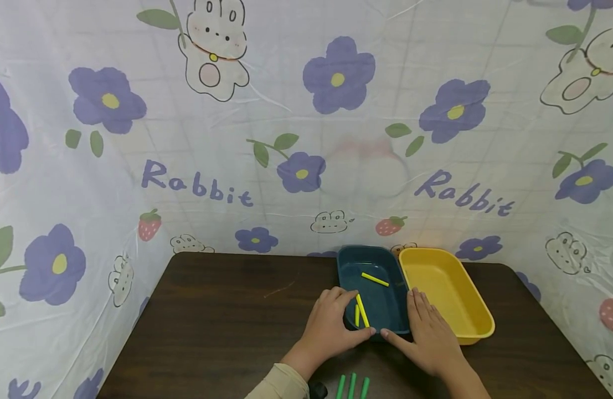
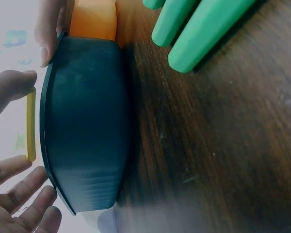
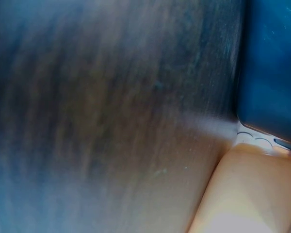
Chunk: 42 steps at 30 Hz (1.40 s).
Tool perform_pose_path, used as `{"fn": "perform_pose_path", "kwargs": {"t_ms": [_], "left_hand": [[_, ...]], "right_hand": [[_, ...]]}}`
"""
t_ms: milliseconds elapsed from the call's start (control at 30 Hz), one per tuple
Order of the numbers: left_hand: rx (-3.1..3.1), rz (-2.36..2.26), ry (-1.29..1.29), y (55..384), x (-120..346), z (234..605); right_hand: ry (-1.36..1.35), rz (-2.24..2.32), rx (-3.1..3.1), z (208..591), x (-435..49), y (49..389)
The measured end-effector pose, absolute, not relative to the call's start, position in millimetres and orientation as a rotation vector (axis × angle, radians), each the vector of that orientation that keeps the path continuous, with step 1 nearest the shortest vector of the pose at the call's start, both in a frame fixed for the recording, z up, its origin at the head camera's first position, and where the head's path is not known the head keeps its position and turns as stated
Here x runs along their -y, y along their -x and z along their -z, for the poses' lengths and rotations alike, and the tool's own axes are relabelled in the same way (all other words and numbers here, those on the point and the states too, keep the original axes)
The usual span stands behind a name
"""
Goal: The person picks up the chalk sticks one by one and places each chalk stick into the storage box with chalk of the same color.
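My left hand (image 1: pixel 331 321) pinches a yellow stick (image 1: pixel 362 311) end to end between thumb and index finger, above the near left part of a dark teal bin (image 1: pixel 406 318). In the left wrist view that held stick (image 2: pixel 30 126) stands just off the rim. Inside the bin lie two more yellow sticks: one farther back (image 1: pixel 375 279), the other (image 1: pixel 357 315) near the left wall. My right hand (image 1: pixel 431 335) rests against the bin's right near corner, its fingers straight and its thumb at the front rim. The right wrist view does not show that hand clearly.
A yellow bin (image 1: pixel 478 316) stands against the teal one's right side. Three green sticks (image 1: pixel 353 386) lie side by side on the dark wooden table (image 1: pixel 226 321), toward its near edge. A patterned cloth (image 1: pixel 286 111) hangs behind the table.
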<state>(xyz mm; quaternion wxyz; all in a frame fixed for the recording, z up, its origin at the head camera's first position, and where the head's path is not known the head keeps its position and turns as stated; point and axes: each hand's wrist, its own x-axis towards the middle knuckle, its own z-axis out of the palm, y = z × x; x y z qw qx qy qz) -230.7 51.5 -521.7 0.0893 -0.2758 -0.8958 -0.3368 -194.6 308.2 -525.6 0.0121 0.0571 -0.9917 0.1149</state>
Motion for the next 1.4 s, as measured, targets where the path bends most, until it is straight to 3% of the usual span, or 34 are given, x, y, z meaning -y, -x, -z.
{"fn": "perform_pose_path", "kwargs": {"t_ms": [1400], "left_hand": [[2.687, 1.074, 0.79, 228.9, -47.3, 521.3]], "right_hand": [[-0.179, -0.372, 3.089, 523.5, -307.7, 194.2]]}}
